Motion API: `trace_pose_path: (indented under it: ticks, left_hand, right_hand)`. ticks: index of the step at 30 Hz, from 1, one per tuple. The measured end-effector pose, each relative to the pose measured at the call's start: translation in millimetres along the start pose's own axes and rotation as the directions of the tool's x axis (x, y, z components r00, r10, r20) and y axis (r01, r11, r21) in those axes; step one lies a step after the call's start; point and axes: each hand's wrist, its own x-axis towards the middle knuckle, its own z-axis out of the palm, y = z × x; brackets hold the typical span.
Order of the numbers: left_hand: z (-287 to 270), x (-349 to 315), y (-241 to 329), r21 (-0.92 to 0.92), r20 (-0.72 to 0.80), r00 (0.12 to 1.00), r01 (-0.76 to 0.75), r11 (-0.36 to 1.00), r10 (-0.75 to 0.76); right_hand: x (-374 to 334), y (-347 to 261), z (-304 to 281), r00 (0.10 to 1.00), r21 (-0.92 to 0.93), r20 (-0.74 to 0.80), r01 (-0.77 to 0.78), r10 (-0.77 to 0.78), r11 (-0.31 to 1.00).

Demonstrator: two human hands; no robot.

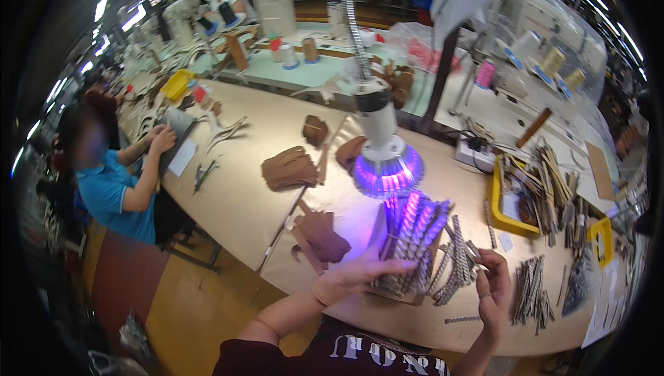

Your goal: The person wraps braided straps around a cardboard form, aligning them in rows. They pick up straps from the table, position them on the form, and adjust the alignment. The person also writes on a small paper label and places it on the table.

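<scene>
Several grey-and-white braided straps (419,234) stand bunched on a board under a lamp (387,168) that glows purple. My left hand (354,276) reaches across the front of this bunch, its fingers stretched out against the straps. Just to the right, a looser group of braided straps (453,272) leans at a slant. Beside that group, my right hand (493,286) is closed, with thumb and fingertips pinching the end of a braided strap (474,250). A single short braid (462,319) lies near the table's front edge.
Brown strip bundles (289,168) and brown pieces (321,236) lie on the table (235,217) to the left. At right are another braid bundle (531,291) and a yellow tray (496,199) of strips. A co-worker in a blue shirt (121,189) works at far left.
</scene>
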Motion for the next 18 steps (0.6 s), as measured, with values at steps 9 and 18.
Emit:
trace_pose_path:
  ticks: [9,18]
  left_hand:
    - [-188.6,-72.7,66.0,0.09,-0.455,0.841,-0.283,0.955,0.292]
    - [-343.8,-131.4,106.7,0.305,-0.742,0.597,-0.104,0.947,0.305]
  right_hand:
    - [-24.3,29.0,-28.5,0.972,0.046,-0.098,-0.209,0.213,0.977]
    - [-24.2,39.6,-21.9,0.965,-0.006,-0.16,-0.213,0.209,0.977]
